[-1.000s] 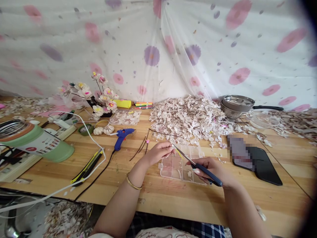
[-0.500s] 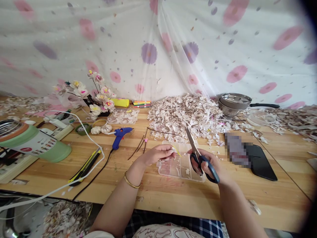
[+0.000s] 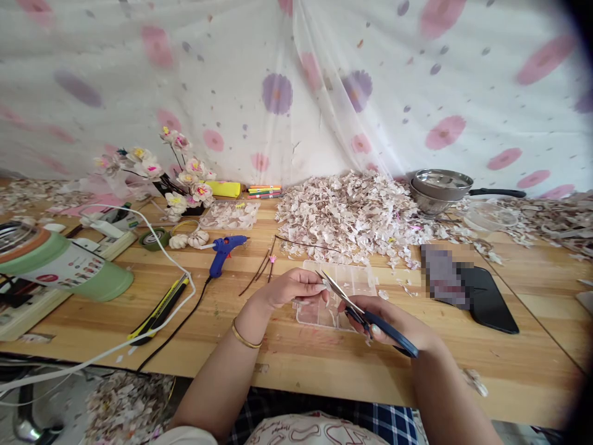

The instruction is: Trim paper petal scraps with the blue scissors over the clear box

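My left hand (image 3: pixel 296 286) is pinched shut on a tiny piece I cannot make out, held just above a clear plastic compartment box (image 3: pixel 359 278) on the wooden table. My right hand (image 3: pixel 393 321) grips blue-handled scissors (image 3: pixel 365 312). Their blades point up and left, and the tips reach my left fingertips. A big heap of pale petal-like scraps (image 3: pixel 352 213) lies just behind the box. A few thin dark stems (image 3: pixel 265 267) rest on the table left of my left hand.
A blue glue gun (image 3: pixel 223 246) with its black cord, a green appliance (image 3: pixel 60 262), a flower arrangement (image 3: pixel 173 176), a tray of petals (image 3: pixel 231 215) and markers (image 3: pixel 264 191) sit left. A black phone (image 3: pixel 486 296) and steel pans (image 3: pixel 440 188) sit right. A curtain hangs behind.
The scissors stood upright half a second ago; now they are tilted back down to the left, blades at my left fingertips. My left hand has barely moved.
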Action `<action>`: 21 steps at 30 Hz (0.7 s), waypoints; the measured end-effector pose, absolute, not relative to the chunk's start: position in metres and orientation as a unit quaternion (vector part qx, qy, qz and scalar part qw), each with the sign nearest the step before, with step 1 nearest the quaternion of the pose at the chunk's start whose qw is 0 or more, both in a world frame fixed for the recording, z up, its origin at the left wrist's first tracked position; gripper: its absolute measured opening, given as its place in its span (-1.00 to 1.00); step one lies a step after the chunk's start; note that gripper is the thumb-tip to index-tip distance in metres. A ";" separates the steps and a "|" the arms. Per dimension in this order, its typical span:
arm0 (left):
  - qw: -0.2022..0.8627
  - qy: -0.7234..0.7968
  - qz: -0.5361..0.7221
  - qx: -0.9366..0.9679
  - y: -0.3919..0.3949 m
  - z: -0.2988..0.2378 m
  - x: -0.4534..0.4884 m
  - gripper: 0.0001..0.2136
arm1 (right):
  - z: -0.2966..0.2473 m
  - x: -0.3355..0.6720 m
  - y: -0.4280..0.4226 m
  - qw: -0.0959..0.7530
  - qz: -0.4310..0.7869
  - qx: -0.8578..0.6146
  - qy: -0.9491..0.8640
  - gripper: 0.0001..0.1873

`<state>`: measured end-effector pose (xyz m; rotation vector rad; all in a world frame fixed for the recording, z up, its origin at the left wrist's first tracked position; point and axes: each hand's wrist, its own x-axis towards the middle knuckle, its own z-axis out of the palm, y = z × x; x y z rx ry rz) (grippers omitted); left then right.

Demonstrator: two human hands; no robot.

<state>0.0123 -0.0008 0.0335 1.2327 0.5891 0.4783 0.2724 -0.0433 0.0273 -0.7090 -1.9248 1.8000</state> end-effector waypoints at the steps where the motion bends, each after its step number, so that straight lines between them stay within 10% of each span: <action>1: 0.751 0.270 0.218 0.562 -0.001 0.034 0.012 -0.59 | 0.028 0.272 -0.043 0.204 0.654 -0.254 -0.683 -0.28; 21: 0.796 0.263 0.174 0.516 0.005 0.030 0.011 -0.63 | 0.028 0.272 -0.040 0.187 0.673 -0.321 -0.639 -0.42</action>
